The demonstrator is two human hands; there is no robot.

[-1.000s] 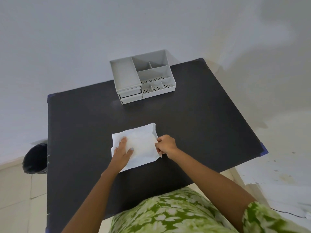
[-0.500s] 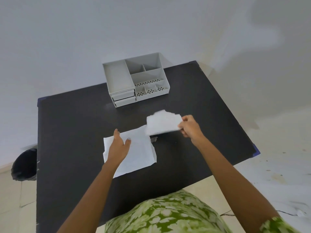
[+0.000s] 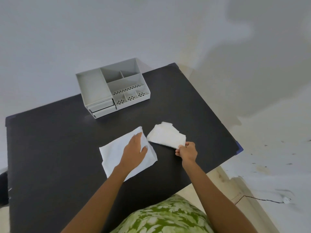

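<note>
1. Head view, the change: a second before, both hands worked at one white sheet [image 3: 114, 153]. By this moment the right hand [image 3: 187, 151] had drawn a separate white piece [image 3: 166, 136] clear of it, first lifting it and then bringing it lower and nearer the table [image 3: 50, 148].
2. Meaning: the two layers looked fully parted, so the separating step seemed done. Setting the piece down or carrying it off seemed the likely next step.
3. Hands: the left hand [image 3: 134, 151] lay flat with its fingers spread, pressing the sheet near its far right corner. The right hand pinched the near corner of the piece between thumb and fingers.
4. Position: the sheet lay flat under the left hand. The piece sat just right of it, apart by a thin gap, and stretched away from the right hand. Whether its far edge touched the table could not be told.
5. The organizer [image 3: 94, 88] stood well beyond both hands.
</note>
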